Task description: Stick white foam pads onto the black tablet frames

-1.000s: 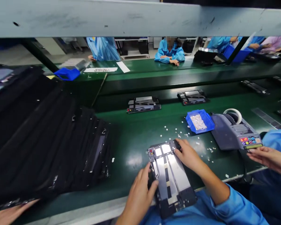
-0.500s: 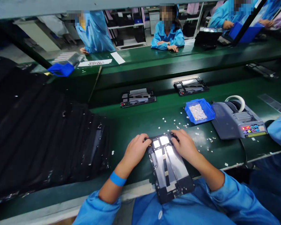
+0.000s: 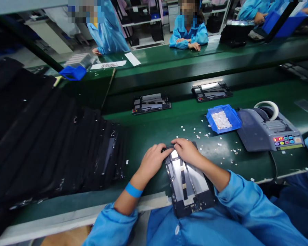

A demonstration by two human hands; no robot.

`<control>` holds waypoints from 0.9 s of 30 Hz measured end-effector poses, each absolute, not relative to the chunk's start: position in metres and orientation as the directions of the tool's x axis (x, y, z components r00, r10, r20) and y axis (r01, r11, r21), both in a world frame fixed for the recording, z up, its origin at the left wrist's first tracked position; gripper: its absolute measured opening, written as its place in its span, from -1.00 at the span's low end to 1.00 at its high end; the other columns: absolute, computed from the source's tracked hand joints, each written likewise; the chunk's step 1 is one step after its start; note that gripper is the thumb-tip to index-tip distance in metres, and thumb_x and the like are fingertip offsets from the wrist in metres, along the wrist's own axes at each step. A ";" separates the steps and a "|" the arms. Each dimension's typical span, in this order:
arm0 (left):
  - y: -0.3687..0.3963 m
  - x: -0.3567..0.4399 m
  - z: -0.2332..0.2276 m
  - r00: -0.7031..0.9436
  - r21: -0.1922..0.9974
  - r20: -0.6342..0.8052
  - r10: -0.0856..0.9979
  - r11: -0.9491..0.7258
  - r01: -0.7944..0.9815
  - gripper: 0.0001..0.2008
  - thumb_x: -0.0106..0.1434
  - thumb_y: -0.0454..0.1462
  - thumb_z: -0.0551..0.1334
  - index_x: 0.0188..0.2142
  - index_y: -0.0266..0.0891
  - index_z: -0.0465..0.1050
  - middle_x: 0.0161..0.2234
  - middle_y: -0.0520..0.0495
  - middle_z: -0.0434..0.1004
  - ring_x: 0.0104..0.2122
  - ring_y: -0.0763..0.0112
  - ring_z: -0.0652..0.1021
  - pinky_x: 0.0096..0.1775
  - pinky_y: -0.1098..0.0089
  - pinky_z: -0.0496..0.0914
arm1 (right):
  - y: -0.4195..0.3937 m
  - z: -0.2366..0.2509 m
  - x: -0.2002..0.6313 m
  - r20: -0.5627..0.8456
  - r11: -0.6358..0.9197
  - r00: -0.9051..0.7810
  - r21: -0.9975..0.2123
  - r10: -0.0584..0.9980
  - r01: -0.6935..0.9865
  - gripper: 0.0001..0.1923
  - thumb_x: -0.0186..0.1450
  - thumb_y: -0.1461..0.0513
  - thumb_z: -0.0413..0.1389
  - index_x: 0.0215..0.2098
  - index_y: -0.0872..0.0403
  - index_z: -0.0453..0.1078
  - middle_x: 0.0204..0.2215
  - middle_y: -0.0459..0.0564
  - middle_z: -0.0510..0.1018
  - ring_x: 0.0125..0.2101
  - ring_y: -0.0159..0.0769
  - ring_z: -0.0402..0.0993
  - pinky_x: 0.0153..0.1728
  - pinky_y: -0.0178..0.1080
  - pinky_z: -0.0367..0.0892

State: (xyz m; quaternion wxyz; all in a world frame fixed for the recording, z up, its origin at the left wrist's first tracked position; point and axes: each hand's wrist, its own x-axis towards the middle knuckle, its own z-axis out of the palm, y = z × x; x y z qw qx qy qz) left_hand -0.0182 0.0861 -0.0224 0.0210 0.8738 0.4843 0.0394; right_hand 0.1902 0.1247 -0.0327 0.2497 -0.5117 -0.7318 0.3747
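A black tablet back frame with silver plates lies at the near edge of the green bench, its near end over my lap. My left hand rests on the frame's far left corner, fingers curled onto it. My right hand lies across the frame's far end, fingertips pressing near the left hand's. Both hands touch the frame's top edge; what is under the fingers is hidden.
A stack of black frames fills the left. A blue bin of white bits and a grey tape dispenser stand at right, small white scraps scattered around. Two more frames lie on the belt beyond. People in blue coats work opposite.
My right hand has slid left across the frame's far end to meet the left hand. One second ago the left hand was lower on the frame's left side.
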 end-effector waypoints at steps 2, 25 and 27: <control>0.089 -0.019 -0.019 0.537 0.063 0.054 0.842 -0.539 0.840 -0.72 0.42 -0.35 0.17 0.00 -0.05 0.57 -0.03 -0.14 0.50 -0.14 0.19 0.46 -0.16 0.26 0.41 | 0.124 -0.031 0.191 -0.026 0.189 -0.352 -0.804 0.936 0.563 -0.68 0.41 0.36 0.04 0.03 0.10 0.56 0.01 0.10 0.65 0.05 -0.16 0.55 0.13 -0.15 0.37; 0.045 0.011 -0.034 -0.217 0.945 -0.139 0.966 0.195 0.263 -0.80 0.24 -0.14 0.28 -0.32 -0.21 0.60 -0.34 -0.08 0.69 -0.33 0.26 0.64 -0.28 0.36 0.46 | 0.093 -0.031 0.173 0.116 0.378 -0.446 -0.736 0.888 0.562 -0.91 0.39 0.33 0.15 -0.21 0.04 0.49 -0.28 -0.02 0.64 -0.24 -0.24 0.57 -0.20 -0.28 0.35; 0.043 0.012 -0.035 -0.240 0.942 -0.125 0.963 0.191 0.277 -0.81 0.24 -0.14 0.28 -0.35 -0.21 0.59 -0.39 -0.05 0.68 -0.36 0.29 0.63 -0.30 0.38 0.45 | 0.087 -0.034 0.173 0.166 0.454 -0.472 -0.659 0.866 0.600 -0.90 0.42 0.30 0.13 -0.18 0.05 0.51 -0.25 0.03 0.65 -0.20 -0.20 0.57 -0.15 -0.24 0.36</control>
